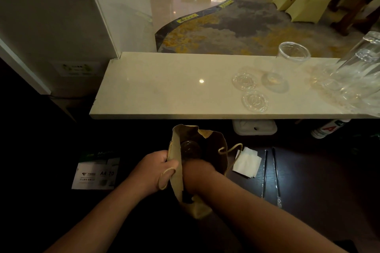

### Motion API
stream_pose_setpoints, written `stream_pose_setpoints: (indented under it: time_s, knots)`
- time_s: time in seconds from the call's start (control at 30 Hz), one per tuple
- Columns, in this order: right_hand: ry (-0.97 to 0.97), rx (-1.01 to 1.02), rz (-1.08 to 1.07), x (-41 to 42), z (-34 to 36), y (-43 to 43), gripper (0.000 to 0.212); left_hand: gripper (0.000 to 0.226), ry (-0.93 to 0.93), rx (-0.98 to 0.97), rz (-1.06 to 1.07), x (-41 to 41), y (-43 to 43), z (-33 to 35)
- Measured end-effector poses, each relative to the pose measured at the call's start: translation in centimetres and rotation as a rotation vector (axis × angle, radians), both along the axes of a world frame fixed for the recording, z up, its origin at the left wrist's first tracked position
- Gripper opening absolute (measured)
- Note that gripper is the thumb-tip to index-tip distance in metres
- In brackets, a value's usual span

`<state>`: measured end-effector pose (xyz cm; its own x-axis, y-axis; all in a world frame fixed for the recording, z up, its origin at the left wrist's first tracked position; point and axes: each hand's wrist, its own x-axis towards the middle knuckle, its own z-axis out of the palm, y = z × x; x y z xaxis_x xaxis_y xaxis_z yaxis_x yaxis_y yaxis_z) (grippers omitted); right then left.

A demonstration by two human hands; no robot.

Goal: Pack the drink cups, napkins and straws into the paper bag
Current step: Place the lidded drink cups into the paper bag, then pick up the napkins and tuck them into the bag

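Note:
A brown paper bag [216, 146] stands open on the dark lower counter. My left hand [158, 167] grips its left rim and handle. My right hand [197, 172] reaches down inside the bag; its fingers are hidden, next to a lidded clear cup [190, 149] standing in the bag. White napkins [246, 162] lie just right of the bag, and two wrapped straws [275, 172] lie beyond them. On the pale upper ledge [164, 88] stands a clear cup [287, 63] with two clear lids [255, 100] beside it.
Stacks of clear cups [357, 76] lie tilted at the ledge's right end. A white box [255, 127] and a bottle [327, 128] sit under the ledge. An A4 paper pack [96, 172] lies left of the bag. Carpet and chairs are beyond the ledge.

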<state>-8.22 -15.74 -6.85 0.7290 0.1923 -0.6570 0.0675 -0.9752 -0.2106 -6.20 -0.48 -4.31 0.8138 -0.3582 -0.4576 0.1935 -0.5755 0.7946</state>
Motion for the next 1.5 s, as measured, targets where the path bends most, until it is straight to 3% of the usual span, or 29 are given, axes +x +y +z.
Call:
stream_pose_setpoints:
  time_s: [0.13, 0.3, 0.4, 0.47, 0.6, 0.77, 0.87, 0.97, 1.2, 1.4, 1.5]
  knots:
    - [-0.186, 0.123, -0.029, -0.4, 5.5, -1.0, 0.026, 0.037, -0.012, -0.029, 0.096, 0.7, 0.0, 0.1]
    - [-0.627, 0.379, -0.111, -3.6, 12.4, -4.3, 0.018, 0.035, 0.091, -0.187, 0.213, 0.5, -0.7, 0.7]
    - [-0.86, 0.443, -0.289, -5.2, 13.5, -8.1, 0.011, 0.031, 0.082, -0.22, 0.248, 0.3, -1.1, 0.9]
    - [-0.898, 0.426, -0.453, -5.6, 12.3, -10.7, 0.013, 0.03, 0.1, -0.256, 0.282, 0.4, -1.4, 0.9]
    - [-0.751, 0.252, -0.709, -5.1, 5.7, -15.3, 0.019, 0.033, 0.065, -0.276, 0.265, 0.5, -2.2, 1.3]
    - [-0.436, 0.071, -0.729, -4.6, -3.0, -17.6, 0.012, 0.022, 0.054, -0.278, 0.235, 1.0, -2.5, 1.3]
    - [-0.292, 0.04, -0.762, -4.1, -5.9, -17.9, 0.025, 0.017, 0.059, -0.224, 0.205, 1.3, -2.5, 1.0]
    - [-0.222, 0.007, -0.802, -3.2, -7.5, -18.3, 0.044, 0.015, 0.079, -0.182, 0.207, 1.6, -2.2, 0.8]
    - [-0.139, 0.007, -0.994, -1.8, -9.9, -19.0, 0.052, 0.019, 0.076, -0.065, 0.178, 1.3, -1.7, 0.5]
    - [-0.153, -0.068, -0.804, -2.1, -11.3, -17.9, 0.071, 0.02, 0.102, -0.118, 0.201, 1.1, -1.9, 0.6]
    - [-0.196, -0.052, -0.654, -2.8, -11.3, -16.1, 0.069, 0.038, 0.129, -0.166, 0.207, 1.1, -2.1, 0.8]
